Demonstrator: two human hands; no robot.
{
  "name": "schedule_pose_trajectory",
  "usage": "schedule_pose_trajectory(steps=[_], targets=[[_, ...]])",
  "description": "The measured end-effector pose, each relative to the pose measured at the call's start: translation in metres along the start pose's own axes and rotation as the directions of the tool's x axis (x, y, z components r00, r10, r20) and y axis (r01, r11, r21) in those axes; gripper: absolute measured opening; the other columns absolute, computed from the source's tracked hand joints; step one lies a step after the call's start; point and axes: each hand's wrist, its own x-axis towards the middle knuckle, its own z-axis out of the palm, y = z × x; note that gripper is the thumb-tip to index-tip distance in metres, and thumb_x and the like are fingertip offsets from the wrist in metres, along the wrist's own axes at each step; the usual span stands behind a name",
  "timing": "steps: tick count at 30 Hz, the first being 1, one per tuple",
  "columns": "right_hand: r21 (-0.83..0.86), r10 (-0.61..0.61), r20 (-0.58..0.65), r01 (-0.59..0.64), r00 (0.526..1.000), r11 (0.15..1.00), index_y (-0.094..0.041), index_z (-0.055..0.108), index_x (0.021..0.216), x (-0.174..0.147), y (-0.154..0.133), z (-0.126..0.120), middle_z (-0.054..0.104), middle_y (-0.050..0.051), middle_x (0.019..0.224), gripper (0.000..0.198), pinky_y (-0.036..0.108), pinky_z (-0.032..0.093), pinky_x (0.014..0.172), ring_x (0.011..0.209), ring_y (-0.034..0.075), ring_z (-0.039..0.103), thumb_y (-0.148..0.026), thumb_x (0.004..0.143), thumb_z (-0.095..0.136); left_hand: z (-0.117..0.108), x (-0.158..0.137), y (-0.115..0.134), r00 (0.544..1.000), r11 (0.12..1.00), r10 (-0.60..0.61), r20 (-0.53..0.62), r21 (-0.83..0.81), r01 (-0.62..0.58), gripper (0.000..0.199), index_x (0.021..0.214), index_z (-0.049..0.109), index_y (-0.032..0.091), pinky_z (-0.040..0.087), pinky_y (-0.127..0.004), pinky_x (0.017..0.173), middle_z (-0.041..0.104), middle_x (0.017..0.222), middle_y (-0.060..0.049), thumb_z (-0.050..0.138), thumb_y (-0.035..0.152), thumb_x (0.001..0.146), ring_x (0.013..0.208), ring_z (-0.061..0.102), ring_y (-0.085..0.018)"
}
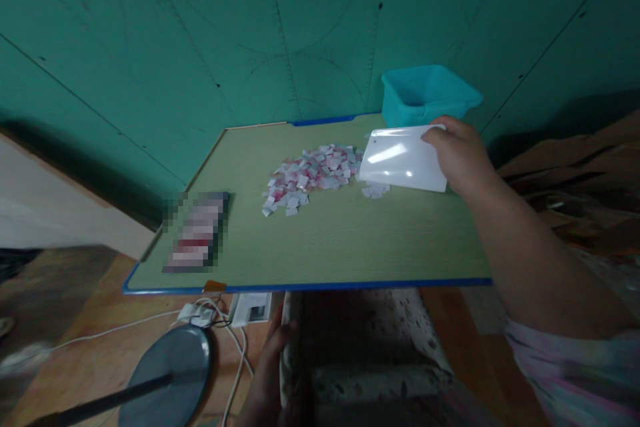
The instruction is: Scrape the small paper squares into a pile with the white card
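In my right hand (457,153) is a glossy white plastic sheet (404,159), pinched at its right edge with the thumb on top. It is tilted over the right end of a pile of small white and pink paper pieces (315,173), and a few pieces lie just under its lower edge. Below the table's front edge, my left hand (270,360) is closed around the left edge of a dark, open container-like thing (370,330) with pale speckled sides. Its fingers are partly hidden and dim.
The green tabletop (320,247) has blue edging. A turquoise plastic bin (425,93) stands at the back right against the green wall (300,27). A blurred-out phone-like object (197,233) lies at left. On the floor are cables, a power strip (196,314) and a round stand base (167,367).
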Motion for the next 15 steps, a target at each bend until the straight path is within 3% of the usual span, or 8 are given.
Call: schedule_pose_trajectory(steps=[5,9,12,15], targets=[[-0.002,-0.056,0.037,0.056,0.998,0.998,-0.020,0.048,0.069,-0.006,-0.002,0.009,0.045,0.000,0.063,0.008,0.028,0.028,0.054,0.060,0.013,0.041,-0.027,0.069,0.046,-0.003,0.004,-0.002,0.994,0.994,-0.097,-0.055,-0.054,0.094,0.048,0.077,0.064,0.026,0.051,-0.031,0.072,0.073,0.074,0.001,0.078,0.024,0.031,0.100,0.059,-0.028],[-0.023,-0.057,0.100,0.059,0.993,0.998,-0.021,0.047,0.070,-0.007,-0.001,0.011,0.046,0.000,0.065,0.008,0.029,0.029,0.055,0.063,0.015,0.043,-0.029,0.069,0.046,-0.002,0.005,-0.001,0.995,1.000,-0.023,-0.096,-0.004,0.023,0.037,0.070,0.063,0.026,0.050,-0.028,0.074,0.073,0.073,0.001,0.077,0.024,0.036,0.100,0.058,-0.027],[-0.024,-0.045,0.132,0.048,0.990,0.999,-0.021,0.045,0.065,-0.008,-0.002,0.010,0.043,0.000,0.062,0.009,0.029,0.028,0.055,0.061,0.015,0.042,-0.029,0.069,0.045,0.003,0.002,0.002,0.995,0.998,-0.066,-0.074,-0.014,0.065,0.037,0.068,0.062,0.025,0.050,-0.033,0.075,0.073,0.075,-0.002,0.076,0.026,0.033,0.100,0.058,-0.030],[-0.004,-0.039,0.130,0.040,0.991,0.999,-0.020,0.044,0.065,-0.008,-0.003,0.009,0.040,0.000,0.061,0.010,0.028,0.028,0.053,0.059,0.014,0.041,-0.029,0.070,0.044,0.007,-0.002,0.002,0.997,0.999,0.033,-0.069,0.027,-0.031,0.038,0.069,0.064,0.025,0.048,-0.034,0.081,0.073,0.078,-0.002,0.075,0.024,0.033,0.104,0.056,-0.031]])
